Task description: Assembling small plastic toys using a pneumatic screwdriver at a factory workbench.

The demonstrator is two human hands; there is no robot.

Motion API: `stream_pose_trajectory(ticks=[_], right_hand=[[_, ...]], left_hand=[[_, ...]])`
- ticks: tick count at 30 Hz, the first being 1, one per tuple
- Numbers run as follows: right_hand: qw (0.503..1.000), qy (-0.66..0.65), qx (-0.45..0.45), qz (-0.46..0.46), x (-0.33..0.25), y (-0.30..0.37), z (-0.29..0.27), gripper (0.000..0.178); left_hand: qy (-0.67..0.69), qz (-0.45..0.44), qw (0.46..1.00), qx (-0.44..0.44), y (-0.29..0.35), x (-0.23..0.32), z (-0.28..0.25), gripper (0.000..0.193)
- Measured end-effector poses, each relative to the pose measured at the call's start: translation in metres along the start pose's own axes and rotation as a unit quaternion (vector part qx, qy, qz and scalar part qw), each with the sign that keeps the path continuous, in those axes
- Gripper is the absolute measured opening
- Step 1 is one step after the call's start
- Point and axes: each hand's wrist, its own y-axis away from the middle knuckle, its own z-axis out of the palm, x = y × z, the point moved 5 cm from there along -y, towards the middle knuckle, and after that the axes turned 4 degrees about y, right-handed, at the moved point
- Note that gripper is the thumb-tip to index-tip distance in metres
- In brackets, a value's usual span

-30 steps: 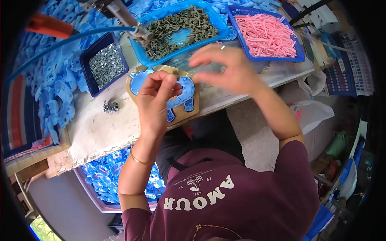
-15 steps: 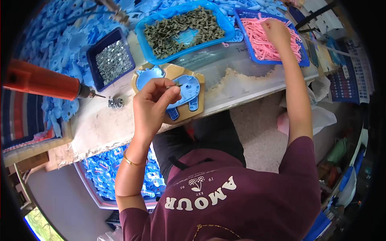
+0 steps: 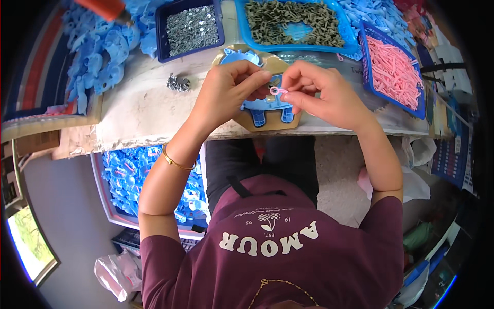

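Fingers of the right hand clamp a pink looped strip, those of the left hand appear to pinch an olive part, both above the tan fixture, where blue shell pieces sit ready, neither small item yet placed.

White lettering, numerals on maroon T-shirt; dark writing on tabletop.

Over there, moulded pieces lie in a jig on the bench; a small-parts tray stands behind, with a metal-bits tray to its left, a strip basket to its right. Lower, at left, a crate.
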Motion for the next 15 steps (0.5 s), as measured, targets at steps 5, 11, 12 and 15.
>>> stream_pose_trajectory(ticks=[5, 11, 12, 15], right_hand=[[0.999, 0.027, 0.017, -0.007, 0.0011, -0.0063, 0.0037, 0.014], [0.988, 0.145, 0.044, -0.039, -0.0028, -0.0035, 0.0034, 0.015], [0.985, 0.162, 0.045, -0.045, -0.0028, -0.0030, 0.0033, 0.015], [0.980, 0.195, 0.019, -0.040, -0.0017, -0.0045, 0.0037, 0.015]], left_hand=[[-0.020, 0.005, 1.000, 0.003, 0.0033, 0.0040, 0.0004, 0.026], [-0.011, -0.026, 0.999, -0.019, 0.0028, 0.0016, 0.0018, 0.030], [-0.001, -0.038, 0.999, -0.036, 0.0030, 0.0008, 0.0023, 0.030], [0.010, -0.061, 0.996, -0.069, 0.0019, -0.0026, 0.0008, 0.031]])
